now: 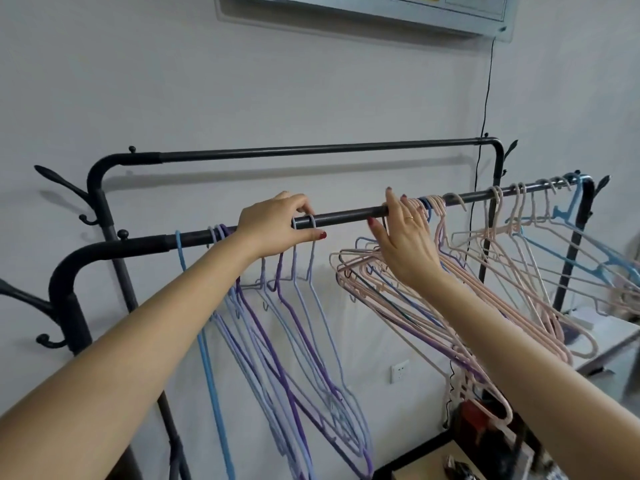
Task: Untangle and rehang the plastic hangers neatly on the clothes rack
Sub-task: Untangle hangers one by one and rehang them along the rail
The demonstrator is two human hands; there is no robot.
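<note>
Both hands were up at the front rail point(346, 214) of the black rack point(100, 188). The left hand point(273, 230) sat over the rail, fingers and thumb pinched together on the hooks of two lilac hangers point(304, 258). Left of that hand, more purple and blue hangers point(242, 327) hung off the rail in a loose bunch, their lower ends crossing and hard to separate by eye. The right hand point(405, 237) was spread open on the rail, fingers apart, resting against the hooks of the pink hangers point(433, 306); whether it gripped any hook, I couldn't tell. Those pink ones were tangled below the rail, with purple mixed in. Further right along the rail, pale hangers and one blue hanger point(575, 244) hung askew, cut off at the picture's edge. Behind the rail stood the rack's back rail point(311, 150), bare. A black cable point(486, 98) ran down the wall behind it from the air conditioner point(381, 12). A wall socket point(400, 370) showed below the rail, and dark clutter at lower right was too blurred to name.
</note>
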